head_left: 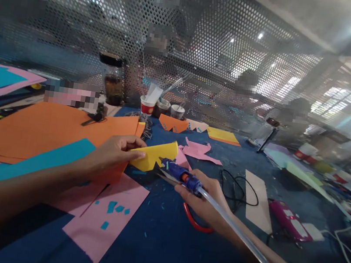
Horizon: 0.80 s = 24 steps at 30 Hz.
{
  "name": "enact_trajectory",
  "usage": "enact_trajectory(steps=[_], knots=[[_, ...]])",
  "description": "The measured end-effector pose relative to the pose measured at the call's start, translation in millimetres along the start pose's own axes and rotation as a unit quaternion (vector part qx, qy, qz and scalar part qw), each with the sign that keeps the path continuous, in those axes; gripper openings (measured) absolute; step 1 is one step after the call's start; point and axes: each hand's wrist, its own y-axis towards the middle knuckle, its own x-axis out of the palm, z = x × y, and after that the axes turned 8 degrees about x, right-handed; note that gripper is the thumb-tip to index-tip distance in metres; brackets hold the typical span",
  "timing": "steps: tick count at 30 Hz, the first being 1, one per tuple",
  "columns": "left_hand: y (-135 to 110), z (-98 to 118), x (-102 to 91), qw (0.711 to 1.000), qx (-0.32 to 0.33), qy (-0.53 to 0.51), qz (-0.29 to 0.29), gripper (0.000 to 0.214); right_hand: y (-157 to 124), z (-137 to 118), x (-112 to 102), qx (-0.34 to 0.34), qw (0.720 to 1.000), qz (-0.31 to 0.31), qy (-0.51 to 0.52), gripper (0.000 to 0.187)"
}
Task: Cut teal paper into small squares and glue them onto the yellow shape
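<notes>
Yellow paper (154, 154) is hanging near the middle of the view, just above the blue surface (172, 258); the left hand (121, 152) is pinching it by its near end, fingers and thumb closed on the edge. A notch is showing along its lower side. The right hand (207, 197) is curling around a blue tool (184, 176), whose tip is pointing at the paper; a long translucent rod (244, 243) is trailing from its back end along the forearm. Grey blades (168, 176) are showing just below the tool, and a red handle (196, 222) is curving out under the right hand; whether those fingers are gripping these too, I cannot tell.

Beneath and beside the left arm, orange sheets (47, 130), a blue strip (35, 163) and a pink sheet (103, 239) are lying, the last carrying small blue scraps (112, 207). Beyond the hands, pink cutouts (202, 150) are resting near a notched orange strip (173, 124), a red-and-white cup (147, 107) and a dark-lidded jar (113, 82). To the right, a black cable (237, 198) is looping beside a pale card (257, 201), with a magenta device (290, 222) sitting just past it. A perforated panel (203, 34) is rising behind everything.
</notes>
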Motion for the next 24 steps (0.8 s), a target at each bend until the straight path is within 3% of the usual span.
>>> enact_trajectory(steps=[15,24], knots=[[-3.5,7.6,4.9,1.0,-0.009,0.009,0.002,0.032,3.0,3.8,3.5,-0.016,1.0,0.008,-0.023,0.025],[-2.8,3.6,1.5,1.0,0.004,0.012,0.006,0.027,4.9,6.0,2.6,-0.012,0.998,-0.021,0.056,0.022]])
